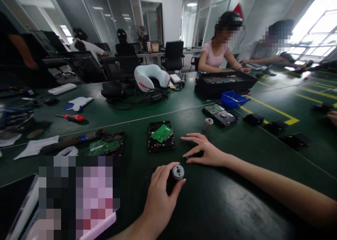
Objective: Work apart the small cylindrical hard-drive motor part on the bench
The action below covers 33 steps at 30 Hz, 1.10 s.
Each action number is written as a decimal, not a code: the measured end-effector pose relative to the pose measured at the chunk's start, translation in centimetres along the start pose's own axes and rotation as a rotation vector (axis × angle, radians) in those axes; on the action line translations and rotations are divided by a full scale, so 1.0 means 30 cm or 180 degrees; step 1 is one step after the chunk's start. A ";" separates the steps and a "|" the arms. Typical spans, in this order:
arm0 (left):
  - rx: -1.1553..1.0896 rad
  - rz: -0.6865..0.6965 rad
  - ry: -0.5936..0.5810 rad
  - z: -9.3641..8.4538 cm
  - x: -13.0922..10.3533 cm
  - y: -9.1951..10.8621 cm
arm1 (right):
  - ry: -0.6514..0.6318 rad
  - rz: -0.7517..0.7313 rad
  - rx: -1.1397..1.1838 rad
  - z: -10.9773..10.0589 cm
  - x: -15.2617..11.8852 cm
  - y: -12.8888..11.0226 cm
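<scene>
My left hand (pixel 161 192) is closed around a short metal cylinder (pixel 178 172), thumb on one side and fingers on the other. The cylinder stands upright on the dark green table, its round top with small holes facing up. To its upper right, my right hand (pixel 206 150) rests low over the table. Its thumb and forefinger tips close on a tiny metal part (pixel 187 158), too small to name, while the other fingers stretch out. Beyond that hand stands a second metal cylinder (pixel 207 124). A hard drive (pixel 154 147) with a loose green circuit board (pixel 162 133) lies ahead of my left hand.
Another hard drive (pixel 228 117) and a blue bin (pixel 233 99) are at right. On the left lie a red screwdriver (pixel 75 118), a power screwdriver (pixel 71 141) and a further drive (pixel 121 141). A neck pillow (pixel 146 76) sits ahead. Co-workers sit across the table.
</scene>
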State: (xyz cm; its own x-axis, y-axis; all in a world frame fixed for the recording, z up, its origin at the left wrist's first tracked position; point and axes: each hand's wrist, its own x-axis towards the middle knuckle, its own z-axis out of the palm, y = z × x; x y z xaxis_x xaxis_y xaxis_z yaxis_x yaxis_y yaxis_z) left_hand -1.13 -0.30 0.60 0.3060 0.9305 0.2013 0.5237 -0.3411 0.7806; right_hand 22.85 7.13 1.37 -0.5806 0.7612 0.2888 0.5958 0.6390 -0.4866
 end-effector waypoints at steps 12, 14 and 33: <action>0.0031 0.0047 0.0111 0.008 0.000 -0.005 | 0.0568 -0.0011 0.0899 -0.005 0.025 -0.183; 0.0039 0.0059 0.0153 0.011 0.000 -0.008 | 0.0513 -0.0106 0.0933 -0.001 0.029 -0.212; -0.0004 0.0075 0.0124 0.011 0.000 -0.013 | 0.0360 0.0025 0.0967 0.011 0.022 -0.252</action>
State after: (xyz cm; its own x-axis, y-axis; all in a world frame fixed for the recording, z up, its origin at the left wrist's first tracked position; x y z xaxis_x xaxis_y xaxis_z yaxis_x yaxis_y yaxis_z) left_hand -1.08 -0.20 0.11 0.2870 0.9267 0.2427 0.5156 -0.3629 0.7762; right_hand 17.78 2.77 4.97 -0.5010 0.7844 0.3655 0.3973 0.5837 -0.7081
